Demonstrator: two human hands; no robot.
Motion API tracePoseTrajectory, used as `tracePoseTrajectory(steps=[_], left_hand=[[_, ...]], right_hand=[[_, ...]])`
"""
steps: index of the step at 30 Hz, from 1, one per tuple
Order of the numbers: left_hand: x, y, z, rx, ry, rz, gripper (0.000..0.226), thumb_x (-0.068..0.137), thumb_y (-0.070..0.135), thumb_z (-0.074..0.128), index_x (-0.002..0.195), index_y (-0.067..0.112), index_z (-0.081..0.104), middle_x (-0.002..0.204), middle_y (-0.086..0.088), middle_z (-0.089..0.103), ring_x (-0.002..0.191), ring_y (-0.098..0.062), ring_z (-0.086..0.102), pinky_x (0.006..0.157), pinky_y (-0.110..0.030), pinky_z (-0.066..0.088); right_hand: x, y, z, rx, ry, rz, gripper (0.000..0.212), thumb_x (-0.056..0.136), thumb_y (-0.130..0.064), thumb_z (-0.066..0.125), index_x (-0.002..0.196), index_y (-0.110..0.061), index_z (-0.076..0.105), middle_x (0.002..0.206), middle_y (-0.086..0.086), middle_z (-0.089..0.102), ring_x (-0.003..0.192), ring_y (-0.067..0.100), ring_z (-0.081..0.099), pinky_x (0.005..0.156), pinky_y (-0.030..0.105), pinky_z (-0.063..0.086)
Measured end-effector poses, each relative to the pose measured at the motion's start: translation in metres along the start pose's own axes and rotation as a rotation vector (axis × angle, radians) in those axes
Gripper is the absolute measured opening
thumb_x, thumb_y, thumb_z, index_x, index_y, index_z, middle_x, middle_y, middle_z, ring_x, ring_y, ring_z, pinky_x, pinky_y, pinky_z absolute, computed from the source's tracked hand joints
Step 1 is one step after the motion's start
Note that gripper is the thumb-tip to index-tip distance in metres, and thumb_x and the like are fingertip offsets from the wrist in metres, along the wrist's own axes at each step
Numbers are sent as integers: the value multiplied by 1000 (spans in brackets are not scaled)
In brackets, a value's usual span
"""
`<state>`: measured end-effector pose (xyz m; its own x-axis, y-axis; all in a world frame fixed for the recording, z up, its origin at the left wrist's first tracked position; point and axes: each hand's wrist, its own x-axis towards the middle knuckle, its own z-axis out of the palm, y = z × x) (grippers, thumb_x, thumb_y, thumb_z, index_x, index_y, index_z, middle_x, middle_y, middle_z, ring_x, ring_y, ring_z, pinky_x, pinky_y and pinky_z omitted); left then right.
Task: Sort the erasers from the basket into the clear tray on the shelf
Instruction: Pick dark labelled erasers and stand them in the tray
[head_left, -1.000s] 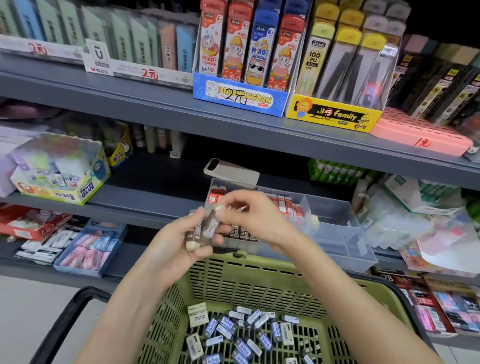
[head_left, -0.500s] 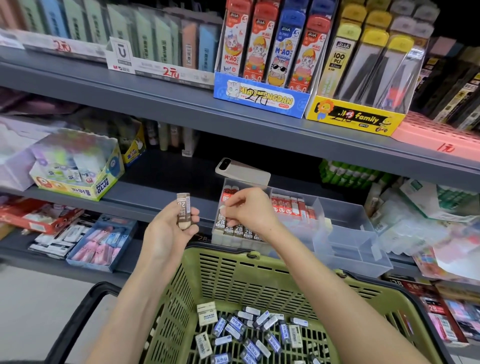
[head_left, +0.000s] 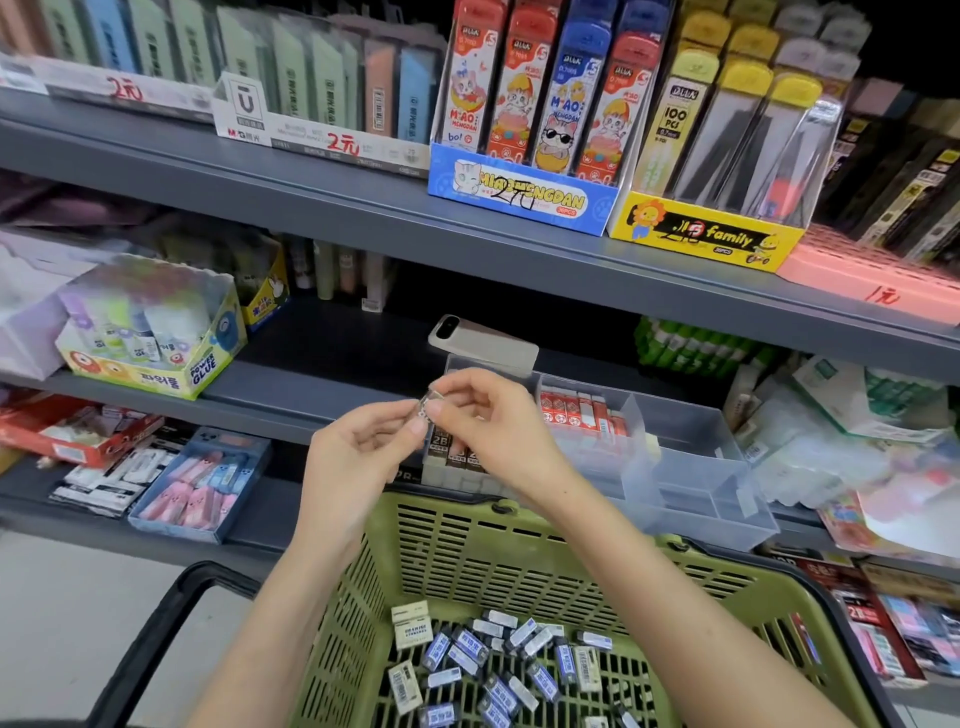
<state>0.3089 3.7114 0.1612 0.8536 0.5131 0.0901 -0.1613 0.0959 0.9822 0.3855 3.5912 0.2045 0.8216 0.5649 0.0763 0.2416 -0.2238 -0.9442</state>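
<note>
My left hand (head_left: 358, 452) and my right hand (head_left: 493, 421) meet above the front left corner of the clear tray (head_left: 691, 467). Both pinch one small eraser (head_left: 427, 406) between fingertips; it is blurred and mostly hidden. The tray stands on the middle shelf. It holds a row of brown 2B erasers (head_left: 451, 451) in its front left compartment and red erasers (head_left: 579, 413) behind them; its right compartments show nothing inside. Below my arms, the green basket (head_left: 452, 551) holds several blue-and-white and white erasers (head_left: 498, 665) on its bottom.
A phone (head_left: 483, 340) lies behind the tray. A glue box (head_left: 150, 332) sits at the left of the same shelf, plastic-wrapped packs (head_left: 841, 415) at the right. A blue box of pink items (head_left: 200, 483) is on the lower shelf. The basket's black handle (head_left: 150, 639) hangs left.
My right hand came back from the tray's brown row to my left hand. The brown eraser that my left hand held upright is now pinched by both hands.
</note>
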Motion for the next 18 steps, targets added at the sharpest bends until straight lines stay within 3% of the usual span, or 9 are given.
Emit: tracePoseTrajectory(steps=[4, 7, 10, 13, 15, 18], left_hand=[[0, 0, 5, 33, -8, 34, 36, 64, 40, 73, 96, 25, 71, 81, 5, 73, 71, -1, 64, 59, -10, 46], [-1, -1, 8, -3, 19, 29, 40, 61, 41, 75, 97, 26, 67, 75, 6, 71, 65, -1, 62, 53, -11, 44], [-2, -2, 12, -4, 15, 42, 36, 63, 39, 76, 94, 25, 65, 77, 6, 71, 66, -2, 63, 54, -12, 46], [-2, -6, 11, 142, 31, 103, 16, 77, 31, 72, 90, 30, 65, 83, 12, 71, 77, 2, 64, 67, -10, 47], [-1, -9, 6, 397, 36, 174, 10, 86, 28, 65, 95, 34, 64, 89, 15, 67, 88, 3, 60, 73, -7, 43], [0, -15, 2, 691, -33, 244, 25, 90, 27, 60, 115, 26, 65, 107, 11, 59, 102, -8, 54, 87, -26, 44]], right_hand=[[-7, -4, -13, 171, -3, 84, 11, 85, -1, 63, 90, -10, 58, 69, 6, 57, 51, 11, 51, 51, 21, 44], [-18, 1, -23, 70, -142, 111, 24, 83, 3, 59, 95, -18, 61, 64, 2, 59, 57, 13, 51, 52, 23, 42], [-27, 5, -24, -28, -225, 143, 25, 81, 0, 63, 94, -21, 63, 63, -3, 64, 54, 9, 52, 47, 19, 41], [-26, 7, -29, 146, -62, 222, 19, 80, 2, 67, 89, -14, 64, 65, 6, 65, 44, 12, 49, 43, 19, 41], [-21, 9, -33, 216, 89, 295, 13, 81, 3, 66, 91, -6, 62, 69, 11, 63, 42, 10, 51, 43, 19, 44], [-14, 14, -27, 199, 150, 393, 5, 84, 3, 63, 88, 1, 61, 67, 12, 61, 43, 11, 52, 43, 18, 46]])
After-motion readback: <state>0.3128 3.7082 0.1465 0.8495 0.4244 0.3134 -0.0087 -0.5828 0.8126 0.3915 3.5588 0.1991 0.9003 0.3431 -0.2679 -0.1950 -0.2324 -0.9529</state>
